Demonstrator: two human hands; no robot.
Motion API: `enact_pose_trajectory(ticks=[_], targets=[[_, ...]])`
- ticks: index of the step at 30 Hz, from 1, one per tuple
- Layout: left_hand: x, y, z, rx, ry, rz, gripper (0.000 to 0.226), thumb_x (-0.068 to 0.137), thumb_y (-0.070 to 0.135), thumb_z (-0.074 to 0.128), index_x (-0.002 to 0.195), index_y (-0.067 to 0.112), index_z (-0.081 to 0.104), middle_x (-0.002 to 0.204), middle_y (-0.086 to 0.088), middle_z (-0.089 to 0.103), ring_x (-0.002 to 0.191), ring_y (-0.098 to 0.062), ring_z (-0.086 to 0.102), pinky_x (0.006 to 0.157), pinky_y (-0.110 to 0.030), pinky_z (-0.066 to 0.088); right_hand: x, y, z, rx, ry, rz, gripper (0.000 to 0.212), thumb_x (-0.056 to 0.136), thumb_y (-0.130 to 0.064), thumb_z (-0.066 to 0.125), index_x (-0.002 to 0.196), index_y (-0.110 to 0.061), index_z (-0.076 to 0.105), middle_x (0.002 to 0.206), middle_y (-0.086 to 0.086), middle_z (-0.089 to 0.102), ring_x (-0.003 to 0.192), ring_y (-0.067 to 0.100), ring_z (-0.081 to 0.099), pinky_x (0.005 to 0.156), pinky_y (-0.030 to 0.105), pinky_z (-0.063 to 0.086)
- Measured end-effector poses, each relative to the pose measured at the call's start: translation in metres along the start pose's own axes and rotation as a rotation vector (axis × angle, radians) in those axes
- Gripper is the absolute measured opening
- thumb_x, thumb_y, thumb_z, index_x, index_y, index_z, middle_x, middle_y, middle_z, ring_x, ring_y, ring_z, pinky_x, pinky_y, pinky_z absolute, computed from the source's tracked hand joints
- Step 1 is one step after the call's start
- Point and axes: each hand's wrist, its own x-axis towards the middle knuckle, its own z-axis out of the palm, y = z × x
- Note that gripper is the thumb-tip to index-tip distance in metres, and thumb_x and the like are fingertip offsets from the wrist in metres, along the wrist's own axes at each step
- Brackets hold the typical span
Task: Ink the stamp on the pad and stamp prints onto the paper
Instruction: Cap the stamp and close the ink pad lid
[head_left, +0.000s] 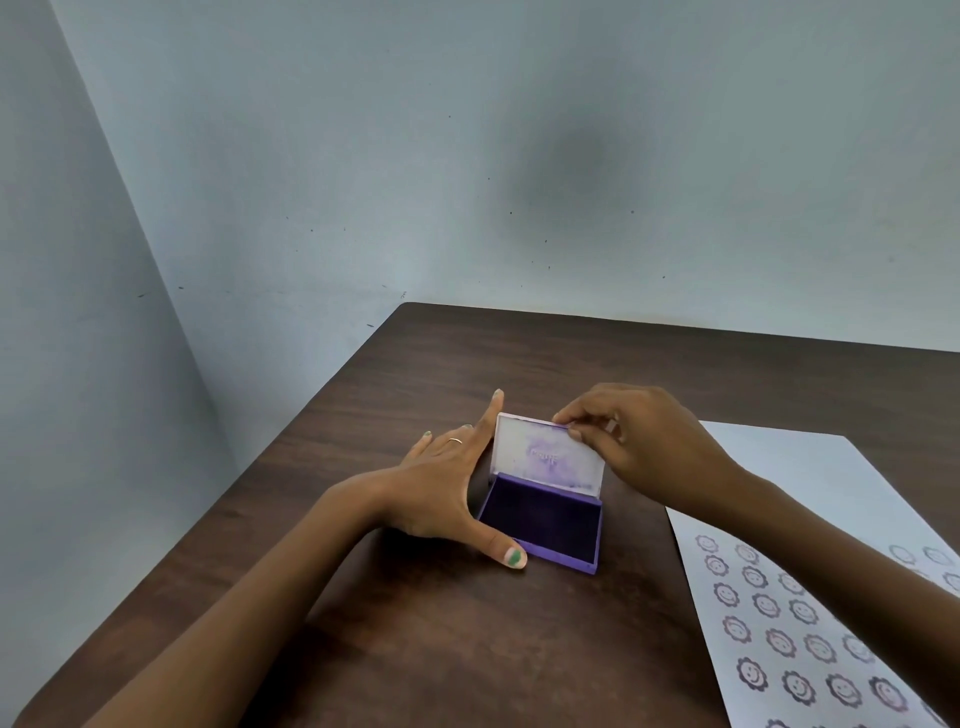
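Head view: left hand (441, 483) lies flat and open against the purple ink pad (543, 522); right hand (631, 436) pinches its raised lid (548, 451), beside stamped paper (810, 483).

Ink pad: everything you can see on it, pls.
The ink pad is a small purple case, plastic by the look, lying on the brown table left of the paper. Its white, ink-stained lid stands open. The right hand pinches the lid's top edge; the left hand braces the case's left side.
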Motion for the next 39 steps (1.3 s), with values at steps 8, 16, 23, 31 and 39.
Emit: enact_pose_trajectory(ticks=[8,16,23,31,39], targets=[[-0.002,0.002,-0.001,0.026,-0.034,-0.01,0.127,0.061,0.069,0.071,0.141,0.044,-0.024,0.161,0.002,0.0,0.146,-0.018,-0.004,0.117,-0.05,-0.003,-0.026,-0.024,-0.008,0.009,-0.019,-0.044,0.019,0.082,-0.017,0.063,0.1,-0.021,0.068,0.094,-0.004,0.07,0.075,0.001,0.052,0.062,0.011,0.038],[-0.001,0.0,0.0,0.082,-0.044,-0.008,0.104,0.061,0.073,0.067,0.145,0.044,0.014,0.159,0.01,0.004,0.145,-0.013,-0.005,0.116,-0.048,-0.006,-0.065,-0.047,0.008,-0.205,-0.047,-0.227,0.017,0.071,-0.014,0.072,0.086,-0.02,0.07,0.075,-0.003,0.071,0.064,0.014,0.063,0.047,0.026,0.051],[-0.003,0.0,-0.003,0.061,0.004,0.021,0.094,0.059,0.07,0.072,0.139,0.045,0.029,0.156,0.009,0.018,0.143,-0.012,0.007,0.117,-0.046,0.008,-0.057,-0.037,0.014,0.004,0.021,-0.009,0.031,0.079,-0.035,0.065,0.109,-0.027,0.061,0.107,-0.007,0.066,0.096,0.006,0.054,0.075,0.016,0.043],[-0.007,0.002,-0.009,-0.001,0.024,0.067,0.08,0.063,0.057,0.078,0.132,0.044,0.04,0.151,0.014,0.027,0.137,-0.006,0.018,0.103,-0.026,0.016,-0.052,-0.023,0.017,0.089,-0.262,0.257,0.079,0.069,-0.054,0.068,0.135,-0.032,0.03,0.142,-0.007,0.04,0.124,0.01,0.039,0.099,0.026,0.037],[-0.007,0.001,-0.009,-0.046,0.044,0.099,0.069,0.064,0.056,0.078,0.124,0.045,0.046,0.139,0.022,0.039,0.113,0.009,0.023,0.09,-0.015,0.021,-0.053,-0.025,0.014,0.085,-0.159,0.215,0.075,0.065,-0.051,0.073,0.129,-0.032,0.04,0.135,-0.009,0.049,0.104,-0.002,0.039,0.084,0.016,0.036]])
